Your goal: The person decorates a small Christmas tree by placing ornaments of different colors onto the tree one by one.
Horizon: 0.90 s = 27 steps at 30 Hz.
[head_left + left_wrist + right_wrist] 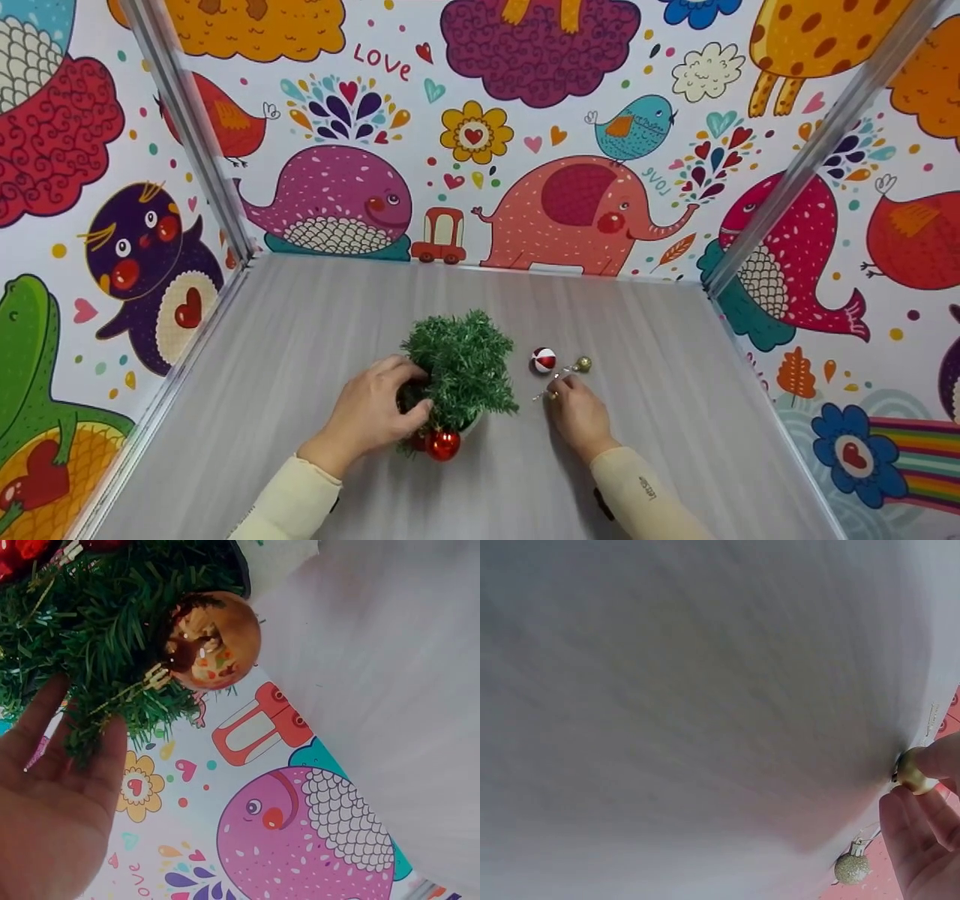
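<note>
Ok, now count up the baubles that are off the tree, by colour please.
Red and white: 1 striped bauble
Gold: 2, a glittery bauble and a smooth bauble in the fingers of the right hand
Total in sight: 3

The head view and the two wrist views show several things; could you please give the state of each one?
Tree: upright, bearing ornaments.
Red ball: hung low on the tree's near side.
Orange-gold ball: hung on the tree.
Red-and-white ball: loose on the table.
Glittery gold ball: loose on the table.
Smooth gold ball: pinched.
Left hand: touching the tree.
Right hand: pinching the smooth gold ball.
</note>
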### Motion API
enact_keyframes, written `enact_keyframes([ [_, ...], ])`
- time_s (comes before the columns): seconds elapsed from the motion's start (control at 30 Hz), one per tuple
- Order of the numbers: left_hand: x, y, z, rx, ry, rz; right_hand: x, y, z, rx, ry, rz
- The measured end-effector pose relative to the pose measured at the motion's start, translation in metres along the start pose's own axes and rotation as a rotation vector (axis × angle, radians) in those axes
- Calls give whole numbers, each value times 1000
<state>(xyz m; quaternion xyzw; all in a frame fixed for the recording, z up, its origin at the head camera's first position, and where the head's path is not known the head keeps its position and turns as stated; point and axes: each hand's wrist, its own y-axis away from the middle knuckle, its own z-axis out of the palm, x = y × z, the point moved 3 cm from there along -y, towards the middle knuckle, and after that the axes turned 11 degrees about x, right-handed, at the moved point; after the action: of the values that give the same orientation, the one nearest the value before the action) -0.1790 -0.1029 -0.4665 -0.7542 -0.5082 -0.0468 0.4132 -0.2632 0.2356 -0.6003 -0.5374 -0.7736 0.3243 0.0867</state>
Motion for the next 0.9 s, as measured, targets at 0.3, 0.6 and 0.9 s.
enact_keyframes([
  [0.3,-4,-3,-3,-32,10,34,0,1,2,14,-6,13],
  [0.6,-8,-8,-5,-69,18,79,0,1,0,19,-4,-1],
  [0.9,-12,-11,-6,-108,48,77,0,1,0,19,0,15],
])
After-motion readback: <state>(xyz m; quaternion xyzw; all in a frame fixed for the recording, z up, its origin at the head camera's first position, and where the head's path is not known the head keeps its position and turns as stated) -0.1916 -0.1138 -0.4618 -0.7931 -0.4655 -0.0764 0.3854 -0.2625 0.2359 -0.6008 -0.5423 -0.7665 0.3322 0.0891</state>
